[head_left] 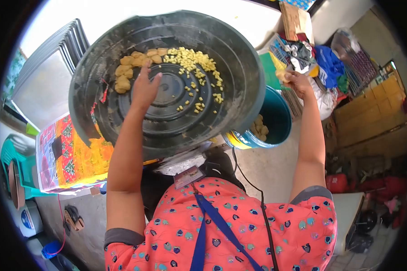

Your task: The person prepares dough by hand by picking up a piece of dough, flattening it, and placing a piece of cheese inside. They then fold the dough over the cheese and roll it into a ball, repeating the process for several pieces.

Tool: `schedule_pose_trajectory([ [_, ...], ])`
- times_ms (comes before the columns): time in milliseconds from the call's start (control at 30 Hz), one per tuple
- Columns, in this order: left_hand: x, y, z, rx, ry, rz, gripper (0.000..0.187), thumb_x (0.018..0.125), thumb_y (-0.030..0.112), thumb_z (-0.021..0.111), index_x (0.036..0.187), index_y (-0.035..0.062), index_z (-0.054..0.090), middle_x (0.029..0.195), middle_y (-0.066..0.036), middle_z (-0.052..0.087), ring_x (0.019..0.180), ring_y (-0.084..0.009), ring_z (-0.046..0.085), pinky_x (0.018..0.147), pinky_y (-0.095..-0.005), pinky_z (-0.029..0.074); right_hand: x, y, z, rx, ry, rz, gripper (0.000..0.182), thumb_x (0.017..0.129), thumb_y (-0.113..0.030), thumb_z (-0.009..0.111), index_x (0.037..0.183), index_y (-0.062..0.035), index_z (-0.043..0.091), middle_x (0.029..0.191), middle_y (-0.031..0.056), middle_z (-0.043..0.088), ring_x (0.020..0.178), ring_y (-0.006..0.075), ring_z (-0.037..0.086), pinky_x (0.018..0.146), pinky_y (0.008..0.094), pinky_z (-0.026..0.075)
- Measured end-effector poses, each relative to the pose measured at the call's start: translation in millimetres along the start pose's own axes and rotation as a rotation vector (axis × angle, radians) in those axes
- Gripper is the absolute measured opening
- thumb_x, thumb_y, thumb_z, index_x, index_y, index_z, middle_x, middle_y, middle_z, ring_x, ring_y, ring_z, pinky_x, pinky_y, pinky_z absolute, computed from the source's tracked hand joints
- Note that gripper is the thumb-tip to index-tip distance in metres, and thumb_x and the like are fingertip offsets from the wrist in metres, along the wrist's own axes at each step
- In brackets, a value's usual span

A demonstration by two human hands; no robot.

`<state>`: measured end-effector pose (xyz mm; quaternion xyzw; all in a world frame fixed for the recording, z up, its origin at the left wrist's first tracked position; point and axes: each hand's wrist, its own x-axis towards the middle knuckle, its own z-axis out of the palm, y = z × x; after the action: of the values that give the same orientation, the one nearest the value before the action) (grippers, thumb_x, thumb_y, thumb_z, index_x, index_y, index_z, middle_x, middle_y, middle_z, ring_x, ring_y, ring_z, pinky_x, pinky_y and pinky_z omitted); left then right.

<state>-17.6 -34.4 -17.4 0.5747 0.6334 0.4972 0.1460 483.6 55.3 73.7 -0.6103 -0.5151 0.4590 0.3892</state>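
Note:
A wide dark basin sits in front of me, its floor ringed and dusty. Brown dough-like lumps lie along its far left side, and small pale yellow cubes are scattered to their right. My left hand reaches into the basin with thumb and fingers apart, fingertips right at the lumps. Off to the right, my right hand is closed on a pale brown dough lump, held out beyond a teal bucket. More lumps lie inside that bucket.
Stacked metal trays lean at the left, above a patterned orange and red cloth. A blue bag and other bundles are piled at the right, near cardboard. A black cord hangs beside me.

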Motion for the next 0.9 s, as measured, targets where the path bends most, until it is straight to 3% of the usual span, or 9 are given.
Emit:
schedule_pose_trajectory([
  [133,-3.3,-1.8,3.0,0.061,-0.027,-0.003,0.059,0.083,0.027,0.062,0.133,0.0053,0.040,0.116,-0.024,0.056,0.108,-0.0369,0.054,0.090,-0.0391,0.042,-8.2,5.9,-4.1,-0.687,0.149,0.179,0.037,0.085,-0.010,0.056,0.119,0.0024,0.052,0.097,0.0088,0.063,0.081,0.0188,0.060,0.068,0.0299,0.050],
  [233,-2.8,-11.8,5.9,0.099,0.038,0.038,0.050,0.083,0.027,0.062,0.124,0.0036,0.048,0.110,-0.023,0.059,0.103,-0.0364,0.056,0.087,-0.0393,0.044,18.0,-12.5,-3.6,-0.937,0.187,-0.379,0.033,0.083,-0.006,0.052,0.114,0.0044,0.056,0.095,0.0114,0.064,0.082,0.0180,0.062,0.065,0.0280,0.050],
  [367,6.0,-30.9,0.0,0.134,0.107,0.141,0.029,0.082,0.026,0.062,0.097,0.0014,0.062,0.091,-0.018,0.063,0.088,-0.0347,0.060,0.078,-0.0406,0.046,18.6,-87.1,62.4,-0.118,0.089,-0.603,0.019,0.087,-0.015,0.056,0.093,0.0023,0.064,0.068,0.0057,0.061,0.061,0.0087,0.058,0.059,0.0245,0.047],
  [433,4.8,-15.5,-6.4,0.241,0.141,-0.019,0.025,0.082,0.026,0.062,0.078,0.0010,0.062,0.076,-0.016,0.062,0.076,-0.0335,0.060,0.070,-0.0401,0.046,4.0,-129.4,101.3,-0.391,0.196,-0.683,0.028,0.087,-0.026,0.061,0.085,0.0013,0.065,0.057,0.0043,0.057,0.053,0.0086,0.054,0.054,0.0245,0.044],
  [500,7.3,-18.3,-13.6,0.295,0.030,-0.192,0.025,0.081,0.025,0.060,0.095,0.0049,0.062,0.093,-0.016,0.062,0.088,-0.0325,0.058,0.078,-0.0435,0.044,18.9,-151.2,138.0,-0.433,0.241,-0.645,0.040,0.082,-0.038,0.065,0.094,-0.0002,0.065,0.051,0.0048,0.057,0.054,0.0114,0.058,0.059,0.0281,0.045],
  [600,-7.4,-13.8,-11.3,0.585,0.241,-0.114,0.043,0.080,0.025,0.057,0.120,0.0107,0.051,0.122,-0.019,0.050,0.111,-0.0357,0.047,0.091,-0.0545,0.035,13.1,-149.1,197.9,-1.043,0.086,-0.943,0.060,0.079,-0.034,0.065,0.134,-0.0293,0.042,0.142,0.0196,0.033,0.129,0.0326,0.034,0.101,0.0591,0.025],
  [633,-10.7,-18.0,-11.8,0.646,0.154,-0.195,0.050,0.079,0.024,0.057,0.126,0.0124,0.045,0.129,-0.020,0.042,0.117,-0.0377,0.040,0.094,-0.0579,0.030,26.5,-136.9,215.3,-0.940,-0.121,-0.853,0.068,0.078,-0.035,0.066,0.137,-0.0428,0.032,0.152,0.0152,-0.001,0.136,0.0416,0.010,0.098,0.0716,0.013],
  [767,-8.7,-46.1,-13.1,0.781,-0.061,-0.424,0.068,0.076,0.023,0.058,0.138,0.0156,0.031,0.144,-0.022,0.021,0.131,-0.0431,0.022,0.100,-0.0641,0.020,25.1,-100.8,266.5,-1.242,-0.290,-0.488,0.080,0.078,-0.041,0.067,0.143,-0.0351,0.020,0.151,0.0178,-0.004,0.138,0.0411,0.006,0.099,0.0705,0.014],
  [900,2.9,-59.1,-14.5,0.659,-0.142,-0.648,0.071,0.075,0.024,0.058,0.140,0.0145,0.028,0.145,-0.023,0.019,0.133,-0.0447,0.018,0.100,-0.0642,0.019,55.2,-96.2,245.7,-0.949,-0.152,-0.597,0.076,0.079,-0.039,0.067,0.142,-0.0271,0.027,0.149,0.0231,0.007,0.136,0.0412,0.014,0.101,0.0649,0.020],
])
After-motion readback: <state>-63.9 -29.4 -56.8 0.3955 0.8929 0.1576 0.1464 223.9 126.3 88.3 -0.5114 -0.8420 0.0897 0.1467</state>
